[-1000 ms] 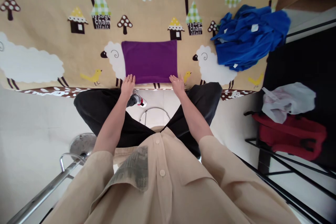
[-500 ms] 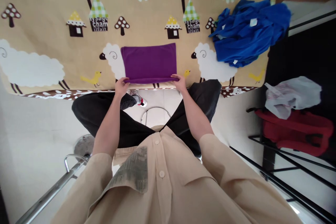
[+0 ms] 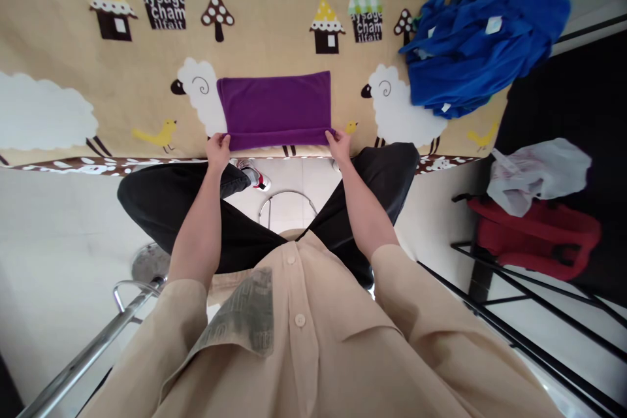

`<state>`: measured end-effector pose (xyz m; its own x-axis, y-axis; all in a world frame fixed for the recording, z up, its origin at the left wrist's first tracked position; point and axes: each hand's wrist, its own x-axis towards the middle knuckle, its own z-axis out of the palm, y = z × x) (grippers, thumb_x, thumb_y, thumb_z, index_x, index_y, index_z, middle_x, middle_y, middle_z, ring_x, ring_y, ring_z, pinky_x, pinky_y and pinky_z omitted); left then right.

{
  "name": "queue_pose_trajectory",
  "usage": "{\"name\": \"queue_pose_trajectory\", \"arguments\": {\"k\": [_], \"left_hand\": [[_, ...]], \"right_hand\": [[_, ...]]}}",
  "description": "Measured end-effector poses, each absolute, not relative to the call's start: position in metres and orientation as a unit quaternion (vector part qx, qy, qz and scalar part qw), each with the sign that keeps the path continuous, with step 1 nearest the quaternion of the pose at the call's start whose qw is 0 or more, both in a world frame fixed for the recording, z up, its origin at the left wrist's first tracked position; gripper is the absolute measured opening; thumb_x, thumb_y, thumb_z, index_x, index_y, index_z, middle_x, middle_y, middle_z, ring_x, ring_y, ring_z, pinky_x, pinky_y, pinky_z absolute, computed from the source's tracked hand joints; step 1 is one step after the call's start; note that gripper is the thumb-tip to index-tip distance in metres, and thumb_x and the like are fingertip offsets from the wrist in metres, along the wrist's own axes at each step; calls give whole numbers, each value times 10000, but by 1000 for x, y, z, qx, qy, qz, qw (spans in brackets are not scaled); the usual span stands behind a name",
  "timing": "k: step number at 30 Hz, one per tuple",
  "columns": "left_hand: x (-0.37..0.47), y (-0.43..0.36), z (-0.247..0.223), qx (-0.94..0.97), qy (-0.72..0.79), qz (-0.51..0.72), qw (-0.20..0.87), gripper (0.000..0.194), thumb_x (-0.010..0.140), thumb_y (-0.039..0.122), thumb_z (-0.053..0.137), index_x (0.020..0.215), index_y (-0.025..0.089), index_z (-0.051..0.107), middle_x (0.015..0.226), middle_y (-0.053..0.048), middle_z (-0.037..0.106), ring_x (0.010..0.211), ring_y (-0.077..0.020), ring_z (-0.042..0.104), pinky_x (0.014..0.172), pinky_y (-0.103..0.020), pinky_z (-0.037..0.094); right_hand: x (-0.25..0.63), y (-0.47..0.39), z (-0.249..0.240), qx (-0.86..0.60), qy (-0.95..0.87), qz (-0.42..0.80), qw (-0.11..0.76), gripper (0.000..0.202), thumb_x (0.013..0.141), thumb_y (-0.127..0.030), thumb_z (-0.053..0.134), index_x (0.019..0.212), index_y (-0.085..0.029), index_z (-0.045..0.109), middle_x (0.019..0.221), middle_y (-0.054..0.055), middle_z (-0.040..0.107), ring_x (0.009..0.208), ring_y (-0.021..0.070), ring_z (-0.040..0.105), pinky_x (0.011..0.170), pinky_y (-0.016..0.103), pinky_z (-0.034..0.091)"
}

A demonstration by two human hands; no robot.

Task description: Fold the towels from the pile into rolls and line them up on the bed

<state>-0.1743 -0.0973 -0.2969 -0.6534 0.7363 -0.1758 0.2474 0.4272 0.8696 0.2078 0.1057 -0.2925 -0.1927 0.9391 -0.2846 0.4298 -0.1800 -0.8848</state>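
A purple cloth (image 3: 278,103) lies spread as a folded rectangle near the front edge of the table. Its near edge is turned up into a narrow strip running from side to side. My left hand (image 3: 218,149) pinches the left end of this strip between thumb and fingers. At the opposite end, my right hand (image 3: 339,145) pinches the strip's right corner. Both hands stay low, close to the table's edge, and the cloth between them is fairly straight.
A heap of blue cloths (image 3: 482,55) with white tags sits to the right on the patterned tablecloth (image 3: 274,32). Beyond the table's right side are a white plastic bag (image 3: 539,173) and a red bag (image 3: 533,235). A metal-framed stool (image 3: 144,264) stands lower left.
The turned-up strip along the cloth's near edge has been folded farther over the cloth and now looks wider. Both hands still grip its ends. The view has shifted slightly.
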Motion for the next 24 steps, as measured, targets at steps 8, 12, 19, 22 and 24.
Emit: {"name": "queue_pose_trajectory", "arguments": {"k": [8,12,19,22,24], "left_hand": [[-172,-98,-296,285,822,422,256,470,854,663,687,848,198,625,714,-39,601,752,-222,645,836,-391,588],[-171,-96,-297,269,834,402,265,440,868,618,692,872,182,628,771,-66,632,782,-236,664,872,-415,591],[-167,-98,-276,290,840,410,208,421,899,455,731,1187,169,620,1153,-141,679,1096,-274,680,1049,-444,552],[-157,-94,-248,364,835,384,152,397,953,385,650,1296,186,635,1345,-152,652,1301,-294,609,1168,-471,481],[-144,-90,-229,447,810,350,150,398,1003,361,554,1361,207,633,1447,-131,628,1418,-274,539,1247,-468,409]], "right_hand": [[207,106,-300,-589,-596,487,246,560,887,-701,674,967,-151,732,1001,154,775,1031,308,760,1028,530,606],[205,105,-298,-590,-599,486,240,587,894,-712,658,1046,-150,739,1018,150,775,1062,307,754,1031,521,598],[202,93,-261,-613,-669,362,213,581,1024,-529,554,1463,-149,561,1335,192,677,1358,344,603,1215,600,426],[193,83,-238,-579,-741,286,184,531,1075,-427,436,1528,-164,519,1489,181,588,1504,340,459,1279,623,313],[184,75,-226,-528,-794,263,148,518,1078,-373,399,1540,-176,527,1556,159,550,1541,325,415,1294,613,286]]}}
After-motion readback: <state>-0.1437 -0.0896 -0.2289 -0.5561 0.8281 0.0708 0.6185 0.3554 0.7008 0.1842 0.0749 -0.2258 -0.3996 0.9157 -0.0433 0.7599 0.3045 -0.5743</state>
